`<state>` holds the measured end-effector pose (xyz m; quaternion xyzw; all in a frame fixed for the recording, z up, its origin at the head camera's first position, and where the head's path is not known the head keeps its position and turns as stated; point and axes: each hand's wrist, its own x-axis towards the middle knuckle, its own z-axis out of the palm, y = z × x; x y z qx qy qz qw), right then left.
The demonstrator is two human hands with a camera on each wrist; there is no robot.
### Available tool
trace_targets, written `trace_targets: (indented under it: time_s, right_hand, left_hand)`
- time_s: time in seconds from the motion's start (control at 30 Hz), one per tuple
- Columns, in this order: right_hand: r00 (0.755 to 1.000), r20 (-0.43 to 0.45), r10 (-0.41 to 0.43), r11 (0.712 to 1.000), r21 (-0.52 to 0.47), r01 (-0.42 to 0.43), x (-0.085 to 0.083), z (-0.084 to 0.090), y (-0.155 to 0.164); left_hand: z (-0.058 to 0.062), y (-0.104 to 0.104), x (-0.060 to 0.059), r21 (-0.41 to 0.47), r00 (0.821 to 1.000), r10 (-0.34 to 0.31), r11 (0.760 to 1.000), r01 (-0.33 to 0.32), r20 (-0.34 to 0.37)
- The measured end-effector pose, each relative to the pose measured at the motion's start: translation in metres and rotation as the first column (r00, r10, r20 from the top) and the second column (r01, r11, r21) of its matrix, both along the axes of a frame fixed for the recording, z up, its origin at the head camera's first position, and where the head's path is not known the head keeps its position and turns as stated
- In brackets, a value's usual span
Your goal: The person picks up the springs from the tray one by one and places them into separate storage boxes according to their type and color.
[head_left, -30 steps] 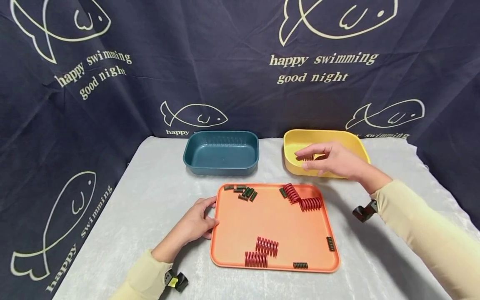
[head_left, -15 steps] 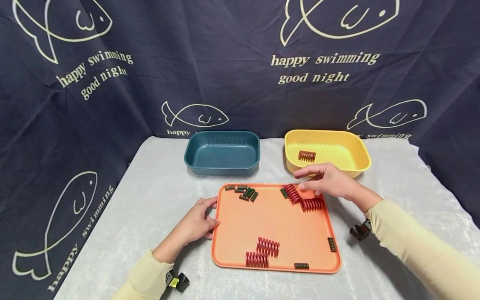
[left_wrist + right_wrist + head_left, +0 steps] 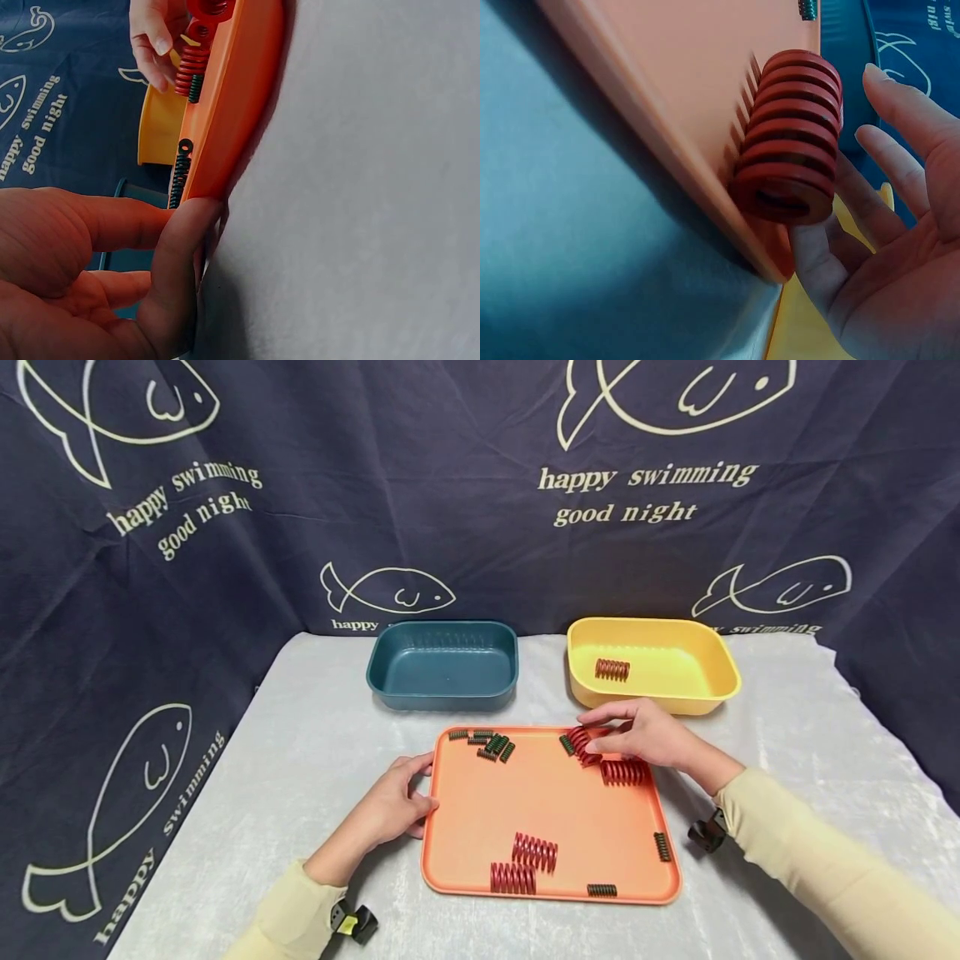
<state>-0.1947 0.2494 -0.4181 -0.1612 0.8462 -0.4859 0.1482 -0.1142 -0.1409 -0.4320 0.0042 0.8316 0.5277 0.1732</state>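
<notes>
Pale lettering (image 3: 690,476) on the navy-blue fabric backdrop (image 3: 480,518) facing you reads "happy swimming" and "good night", repeated beside fish outlines (image 3: 407,598). This cloth encloses the back and sides of your pale grey, softly sheened desk (image 3: 300,760), where a teal plastic bin (image 3: 446,672) stands beside a yellow plastic bin (image 3: 678,672) bearing one red coil spring (image 3: 612,670). Your left hand (image 3: 392,802) pinches the orange rectangular tray's rim (image 3: 425,835) between its fingers. Your right hand (image 3: 648,735) keeps its fingers parted around a thick red coil spring (image 3: 580,746) near the tray's far-right corner; whether they touch it, I cannot tell.
</notes>
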Motion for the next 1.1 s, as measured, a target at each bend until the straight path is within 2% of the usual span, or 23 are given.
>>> trace_targets:
  time_s: [0.33, 0.57, 0.7, 0.83, 1.1]
  right_hand:
    - [0.996, -0.073, 0.044, 0.999, -0.023, -0.046, 0.002, -0.006, -0.012]
    - [0.992, 0.048, 0.118, 0.990, -0.079, -0.114, 0.005, -0.001, -0.019]
    - [0.987, 0.022, 0.156, 0.987, -0.028, -0.156, 0.005, 0.002, -0.021]
    - [0.988, -0.010, 0.157, 0.988, -0.003, -0.157, 0.006, 0.001, -0.021]
    - [0.988, 0.053, 0.148, 0.988, -0.042, -0.146, 0.007, -0.001, -0.018]
  left_hand:
    - [0.000, 0.000, 0.000, 0.003, 1.000, 0.004, 1.000, -0.004, -0.003]
    - [0.001, 0.001, 0.000, 0.009, 1.000, 0.004, 1.000, -0.004, 0.000]
    - [0.001, 0.001, 0.000, 0.010, 1.000, 0.004, 1.000, -0.004, -0.004]
    - [0.000, 0.001, 0.001, -0.005, 1.000, 0.001, 1.000, -0.001, -0.004]
    - [0.002, 0.002, 0.002, -0.004, 1.000, -0.003, 1.000, 0.003, -0.005]
